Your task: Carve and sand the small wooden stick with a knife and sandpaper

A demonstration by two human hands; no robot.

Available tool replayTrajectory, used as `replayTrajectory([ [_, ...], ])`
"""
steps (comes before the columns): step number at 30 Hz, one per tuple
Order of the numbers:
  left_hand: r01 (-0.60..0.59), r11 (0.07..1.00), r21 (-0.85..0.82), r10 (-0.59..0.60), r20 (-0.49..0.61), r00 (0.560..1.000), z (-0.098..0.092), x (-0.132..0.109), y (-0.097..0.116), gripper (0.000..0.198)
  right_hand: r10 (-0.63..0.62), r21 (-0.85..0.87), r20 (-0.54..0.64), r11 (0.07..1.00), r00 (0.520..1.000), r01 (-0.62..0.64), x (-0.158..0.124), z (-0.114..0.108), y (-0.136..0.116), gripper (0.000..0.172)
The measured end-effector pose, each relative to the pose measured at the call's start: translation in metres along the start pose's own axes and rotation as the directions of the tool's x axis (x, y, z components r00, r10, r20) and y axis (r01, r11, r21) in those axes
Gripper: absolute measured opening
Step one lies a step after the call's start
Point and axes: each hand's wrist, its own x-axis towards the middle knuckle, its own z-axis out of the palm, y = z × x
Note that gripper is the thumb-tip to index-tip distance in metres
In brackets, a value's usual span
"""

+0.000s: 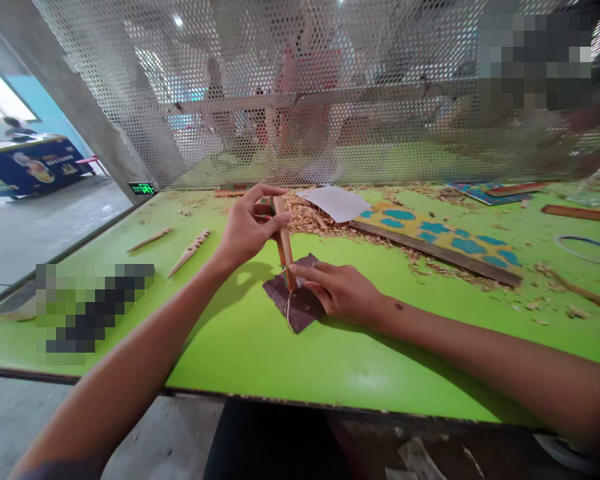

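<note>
Gripping a wooden stick (283, 243) upright, the left hand (245, 227) wraps its fingers closely round it; the right hand (337, 290) seems to pinch its foot narrowly above dark sandpaper (305, 310).

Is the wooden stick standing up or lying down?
Tilted up: the left hand holds the stick, its lower end over the dark sheet.

From my remote seat, I take the dark brown sandpaper sheet (294, 297) as my marker. I could pass a hand over the green counter (360, 360) between it and the near edge. Left of it, two pale carved wooden sticks (190, 253) lie in the way; beyond it spreads a heap of pale wood shavings (310, 217); to its right, a long yellow-and-blue painted board (440, 243) blocks. A perforated metal screen (300, 100) walls the far side.
</note>
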Motion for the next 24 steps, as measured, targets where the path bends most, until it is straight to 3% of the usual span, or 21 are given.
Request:
replayTrajectory([
  [10,0.057,0.997,-0.047,-0.056,0.024,0.998,-0.012,0.001,-0.005,0.046,-0.01,-0.006,0.089,1.0,0.996,0.01,0.001,-0.006,0.001,0.044],
  [24,0.094,0.993,-0.076,-0.09,0.047,0.995,-0.019,0.002,-0.006,0.045,-0.095,-0.084,0.265,0.989,0.96,0.121,0.002,-0.019,-0.001,0.05],
])
